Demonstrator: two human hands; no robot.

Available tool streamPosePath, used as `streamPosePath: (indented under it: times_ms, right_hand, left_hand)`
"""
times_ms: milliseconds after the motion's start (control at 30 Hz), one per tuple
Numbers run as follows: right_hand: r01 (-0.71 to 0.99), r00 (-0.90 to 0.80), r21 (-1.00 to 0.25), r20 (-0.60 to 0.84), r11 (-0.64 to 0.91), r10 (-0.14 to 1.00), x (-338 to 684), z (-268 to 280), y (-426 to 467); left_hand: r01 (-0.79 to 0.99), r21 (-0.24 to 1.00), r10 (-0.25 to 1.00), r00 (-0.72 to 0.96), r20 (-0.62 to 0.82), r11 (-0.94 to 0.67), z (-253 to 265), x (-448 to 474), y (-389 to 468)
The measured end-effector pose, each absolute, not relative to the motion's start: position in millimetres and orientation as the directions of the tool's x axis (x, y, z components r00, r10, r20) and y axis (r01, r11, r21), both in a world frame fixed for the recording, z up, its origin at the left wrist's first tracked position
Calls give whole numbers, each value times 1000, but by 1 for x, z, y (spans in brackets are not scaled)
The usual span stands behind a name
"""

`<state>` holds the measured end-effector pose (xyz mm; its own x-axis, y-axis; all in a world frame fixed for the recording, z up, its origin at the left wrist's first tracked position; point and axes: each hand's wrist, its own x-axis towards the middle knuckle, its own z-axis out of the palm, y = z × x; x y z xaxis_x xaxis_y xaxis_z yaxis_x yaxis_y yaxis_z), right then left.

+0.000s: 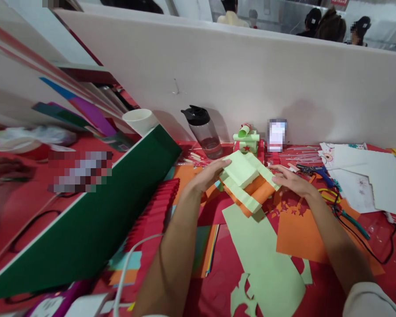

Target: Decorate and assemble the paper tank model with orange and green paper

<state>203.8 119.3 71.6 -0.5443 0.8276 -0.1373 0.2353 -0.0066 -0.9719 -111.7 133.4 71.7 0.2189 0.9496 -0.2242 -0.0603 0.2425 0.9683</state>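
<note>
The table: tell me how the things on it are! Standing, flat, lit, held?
Paper model: held in left hand and right hand
Green sheet: lying flat
Orange sheet: lying flat
Red paper: pleated
Bottle: standing, lid on
Phone: standing, screen lit
Green board: standing, tilted
Small green model: standing
Teal-handled tool: lying; open or shut unclear
</note>
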Motion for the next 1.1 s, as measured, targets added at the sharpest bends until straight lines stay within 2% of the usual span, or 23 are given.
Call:
streamPosePath:
  times_ms: [200,400,467,633,767,967,1100]
  right_hand:
    - [265,-529,-954,-266,-140,806,202,67,120]
    - [119,-504,-944,-324,-307,801,201,63,122]
    - [88,-496,-945,-317,-316,808,203,63,123]
    - [83,-472,-953,-296,-292,830,205,61,124]
    - [126,-489,-957,-290,-262,823,202,60,123]
    - [149,-507,-966,-256,-209,823,205,55,127]
    - [148,-531,-959,-282,-240,799,206,55,127]
  left_hand:
    - [-82,975,961,207,-186,206,74,-99,133]
    - [-153,977,987,88,-136,149,71,-95,141]
    - [-146,974,984,67,-164,172,71,-100,141]
    - [-23,973,946,240,-218,230,72,-107,136]
    - [93,970,925,295,-241,223,72,-101,132]
    - [159,951,919,255,-300,266,64,-94,136]
    - [108,956,938,190,-289,273,61,-87,137]
